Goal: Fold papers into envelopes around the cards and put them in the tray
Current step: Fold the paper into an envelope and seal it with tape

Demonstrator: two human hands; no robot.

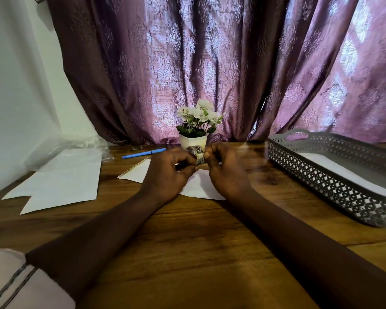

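Forearms (98, 230) cross the surface (187, 246); left hand (167, 172) and right hand (227, 175) pinch what looks like a tape roll (197, 153) above folded paper (198, 186).

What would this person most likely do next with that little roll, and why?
Probably peel a short strip off the tape roll to seal the folded paper beneath: left hand and right hand both pinch the roll just above it.

A room in a home is suggested: a wooden table (187, 241) is set against a purple patterned curtain (187, 63) through which daylight is filtered. A small white pot of white flowers (193, 141) is placed at its far edge, and everyday things are laid out on it — loose white sheets (60, 184), a blue pen (143, 153) and a grey openwork tray (321, 177).
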